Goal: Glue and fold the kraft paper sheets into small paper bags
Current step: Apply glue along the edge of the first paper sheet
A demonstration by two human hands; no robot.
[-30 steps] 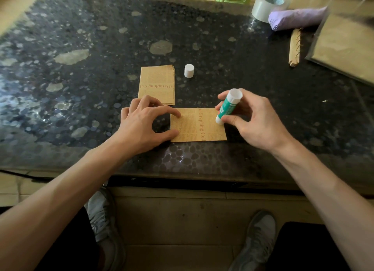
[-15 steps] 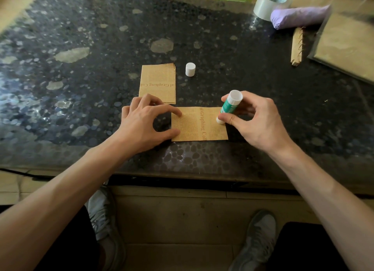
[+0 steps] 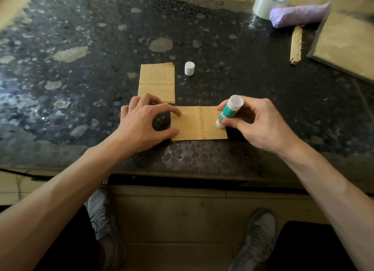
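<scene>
Dark speckled stone forms the top of the table point(image 3: 81, 92), seen from above with the person seated at its near edge. One kraft paper sheet point(image 3: 194, 127), printed with newspaper-style text, lies flat near that edge, long side running left to right.

Left hand point(image 3: 141, 125): index fingertip and thumb rest on the sheet's left edge, one at the far corner and one at the near corner. The fingers point(image 3: 162, 109) are spread in a wide arc and grip nothing.

Right hand point(image 3: 261, 125): thumb and fingers pinch the uncapped glue stick point(image 3: 228, 112). The stick is tilted, its flat white base up and toward the far side, its lower end touching the sheet close to the right edge.

A stack of kraft sheets point(image 3: 156, 80) lies just beyond the left hand, apart from the single sheet. The white cap point(image 3: 189, 68) stands upright just right of the stack.

At the far right corner sit a tape roll point(image 3: 267, 2), a purple rolled item point(image 3: 297, 13), a narrow folded kraft piece point(image 3: 296, 45) and a flat framed panel point(image 3: 348, 46). Two grey shoes point(image 3: 255, 240) show on the floor below.
</scene>
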